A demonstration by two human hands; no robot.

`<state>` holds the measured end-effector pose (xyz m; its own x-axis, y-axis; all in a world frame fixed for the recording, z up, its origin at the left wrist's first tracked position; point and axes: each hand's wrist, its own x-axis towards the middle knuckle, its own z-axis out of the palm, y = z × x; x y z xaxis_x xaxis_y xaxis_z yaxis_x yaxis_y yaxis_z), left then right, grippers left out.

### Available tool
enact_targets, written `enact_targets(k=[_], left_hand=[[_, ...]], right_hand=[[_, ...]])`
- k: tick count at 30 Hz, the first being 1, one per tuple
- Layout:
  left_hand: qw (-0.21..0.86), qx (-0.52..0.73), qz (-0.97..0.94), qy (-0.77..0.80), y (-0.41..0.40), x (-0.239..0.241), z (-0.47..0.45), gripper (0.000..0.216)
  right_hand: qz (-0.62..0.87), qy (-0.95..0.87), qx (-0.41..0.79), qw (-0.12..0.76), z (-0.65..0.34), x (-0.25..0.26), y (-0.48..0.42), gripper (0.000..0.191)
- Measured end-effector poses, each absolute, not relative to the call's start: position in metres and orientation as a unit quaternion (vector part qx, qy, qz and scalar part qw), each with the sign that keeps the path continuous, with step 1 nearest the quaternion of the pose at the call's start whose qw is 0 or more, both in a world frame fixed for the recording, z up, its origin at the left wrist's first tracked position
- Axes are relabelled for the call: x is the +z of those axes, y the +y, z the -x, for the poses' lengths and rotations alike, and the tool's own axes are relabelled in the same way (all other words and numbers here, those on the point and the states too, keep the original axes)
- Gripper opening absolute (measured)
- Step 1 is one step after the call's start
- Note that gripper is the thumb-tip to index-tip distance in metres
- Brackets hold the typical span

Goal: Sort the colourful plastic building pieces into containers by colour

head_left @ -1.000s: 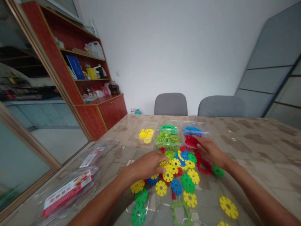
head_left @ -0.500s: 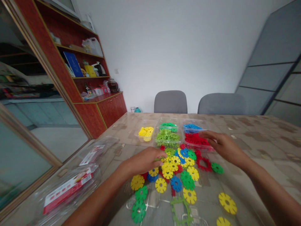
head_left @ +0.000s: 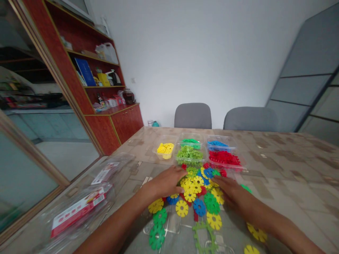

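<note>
A heap of flat plastic gear-shaped pieces [head_left: 197, 192] in yellow, green, blue and red lies on the table in front of me. My left hand [head_left: 166, 181] rests palm down on the heap's left edge, fingers loosely curled over yellow pieces. My right hand [head_left: 229, 192] lies flat on the heap's right side, fingers stretched toward the middle and covering a red frame piece. Behind the heap stand clear tubs sorted by colour: yellow [head_left: 165, 150], light green [head_left: 189, 154], dark green [head_left: 190, 141], blue [head_left: 217, 144] and red [head_left: 224, 157].
A clear plastic package with a red and white label [head_left: 79, 208] lies at the table's left edge. Two grey chairs [head_left: 192, 115] stand at the far side. A red wooden shelf cabinet [head_left: 97, 88] fills the left wall. A stray yellow piece [head_left: 256, 233] lies near my right forearm.
My right hand has come back from the red tub and dropped onto the right side of the heap. The left hand has stayed on the heap's left edge.
</note>
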<state>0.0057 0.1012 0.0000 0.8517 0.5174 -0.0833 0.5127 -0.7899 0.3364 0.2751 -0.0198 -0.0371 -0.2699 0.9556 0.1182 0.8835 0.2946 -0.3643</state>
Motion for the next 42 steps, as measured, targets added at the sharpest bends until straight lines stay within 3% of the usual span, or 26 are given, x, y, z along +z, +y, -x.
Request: enact_targets(k=[3, 10, 17, 21, 25, 28, 38, 42], left_hand=[[0.177, 0.002, -0.949, 0.260, 0.098, 0.000, -0.009, 0.057], [0.296, -0.010, -0.936, 0.188, 0.100, 0.016, -0.003, 0.035], [0.241, 0.008, -0.944, 0.226, 0.105, 0.013, -0.001, 0.019], [0.228, -0.024, -0.948, 0.221, 0.104, 0.012, -0.001, 0.022], [0.203, -0.039, -0.953, 0.221, 0.101, 0.011, -0.003, 0.037], [0.190, -0.049, -0.956, 0.218, 0.099, 0.008, -0.006, 0.033], [0.231, -0.034, -0.936, 0.265, 0.098, 0.000, -0.010, 0.041], [0.269, -0.024, -0.926, 0.262, 0.100, 0.003, -0.007, 0.028]], right_hand=[[0.585, -0.795, 0.105, 0.124, -0.271, -0.048, -0.025, 0.058], [0.536, -0.789, 0.215, 0.212, -0.262, -0.018, -0.030, 0.034], [0.545, -0.790, 0.209, 0.190, -0.274, -0.006, -0.025, 0.028], [0.572, -0.781, 0.206, 0.144, -0.277, -0.017, -0.030, 0.009], [0.567, -0.783, 0.221, 0.131, -0.271, -0.024, -0.036, 0.030], [0.577, -0.779, 0.216, 0.118, -0.264, -0.021, -0.040, 0.042], [0.582, -0.786, 0.192, 0.081, -0.254, -0.014, -0.039, 0.017], [0.509, -0.828, 0.192, 0.133, -0.227, -0.006, -0.052, 0.025]])
